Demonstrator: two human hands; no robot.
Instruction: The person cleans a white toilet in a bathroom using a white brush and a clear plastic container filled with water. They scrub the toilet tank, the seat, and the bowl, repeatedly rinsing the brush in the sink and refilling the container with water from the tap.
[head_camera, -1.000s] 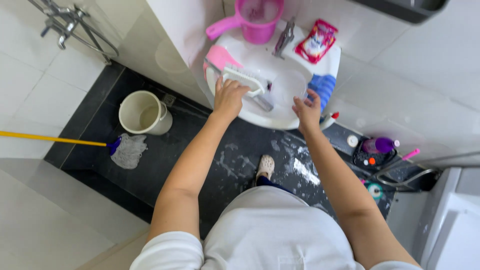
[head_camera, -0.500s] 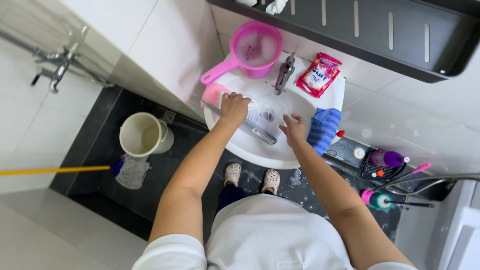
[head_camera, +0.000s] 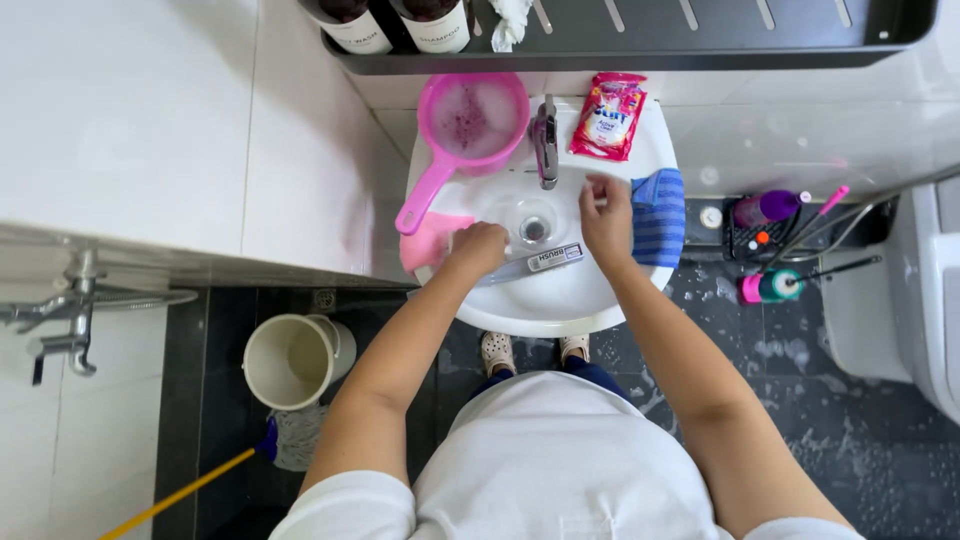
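I stand at a white sink (head_camera: 560, 310) with a chrome tap (head_camera: 545, 140). My left hand (head_camera: 480, 245) is closed on the end of a grey-handled brush (head_camera: 548, 261) that lies across the basin just below the drain. My right hand (head_camera: 607, 215) rests inside the basin to the right of the drain, fingers pointing toward the tap, with nothing seen in it. A blue striped cloth (head_camera: 660, 215) hangs over the rim beside it. A pink cloth (head_camera: 430, 240) drapes over the left rim next to my left hand.
A pink scoop (head_camera: 475, 120) and a red detergent packet (head_camera: 608, 115) sit on the sink's back. A black shelf (head_camera: 650, 40) holds bottles (head_camera: 400, 20) above. On the wet dark floor are a bucket (head_camera: 290, 360), a mop (head_camera: 290, 440) and a purple bottle (head_camera: 765, 208). A toilet (head_camera: 920, 300) is at right.
My view has swung up to the sink and shelf. My left hand slid down the basin with the brush, and my right hand came off the blue cloth into the basin.
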